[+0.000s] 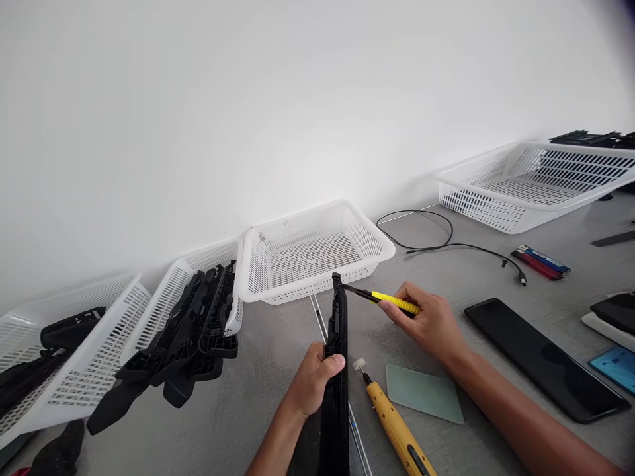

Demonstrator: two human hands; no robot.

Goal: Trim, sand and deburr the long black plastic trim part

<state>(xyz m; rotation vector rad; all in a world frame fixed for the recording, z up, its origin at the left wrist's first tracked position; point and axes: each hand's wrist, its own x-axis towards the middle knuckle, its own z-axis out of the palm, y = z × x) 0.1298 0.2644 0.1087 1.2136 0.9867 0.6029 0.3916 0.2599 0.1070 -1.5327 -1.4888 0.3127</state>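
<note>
Gripping yellow-handled tool (395,302) in right hand (430,322), black part (339,390) in left hand (313,378); likely stiff, light, best held there (behind tip (337,277)).

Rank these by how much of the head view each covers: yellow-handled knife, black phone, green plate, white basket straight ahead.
Largest to smallest:
1. White basket
2. Black phone
3. Green plate
4. Yellow-handled knife, partly covered by fingers

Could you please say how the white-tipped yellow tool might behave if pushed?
The yellow tool may roll or swivel, as it looks long and rounded. It is probably stiff, given its hard look. Its small white tip may be more fragile.
</note>
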